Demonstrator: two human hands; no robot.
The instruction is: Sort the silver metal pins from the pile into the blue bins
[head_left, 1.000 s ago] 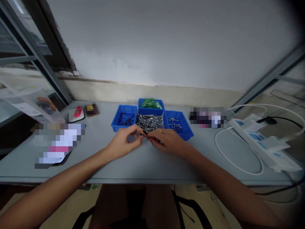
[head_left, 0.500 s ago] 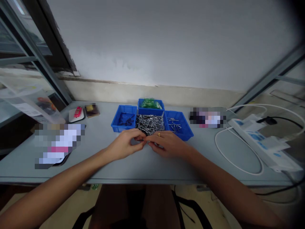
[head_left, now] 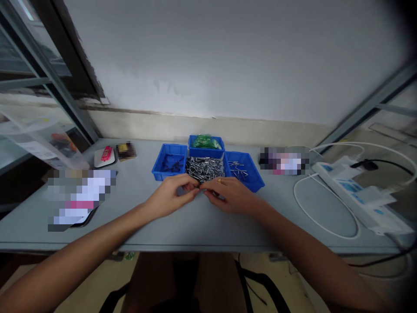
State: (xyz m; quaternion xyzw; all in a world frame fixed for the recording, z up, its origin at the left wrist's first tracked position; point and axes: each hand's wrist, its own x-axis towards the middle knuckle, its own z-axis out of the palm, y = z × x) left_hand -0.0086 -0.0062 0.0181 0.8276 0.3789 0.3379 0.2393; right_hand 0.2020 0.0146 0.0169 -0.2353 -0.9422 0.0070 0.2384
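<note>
My left hand [head_left: 172, 196] and my right hand [head_left: 228, 194] meet fingertip to fingertip on the grey table [head_left: 202, 221], just in front of a loose pile of small metal pins [head_left: 204, 168]. Both hands are pinched closed around something too small to make out. The right hand wears a ring. Behind the pile stand three blue trays: the left tray [head_left: 170, 161] holds dark parts, the back tray [head_left: 206, 145] holds green parts, and the right tray [head_left: 243, 169] holds a few thin metal pins.
A white power strip [head_left: 355, 191] with a looping white cable [head_left: 322, 217] lies at the right. A white pad with a pink object [head_left: 104, 155] sits at the back left. A metal rack [head_left: 39, 78] stands at the left edge.
Both hands stay pinched together in front of the pin pile; the fingers shifted slightly, the right hand edging a little forward and back.
</note>
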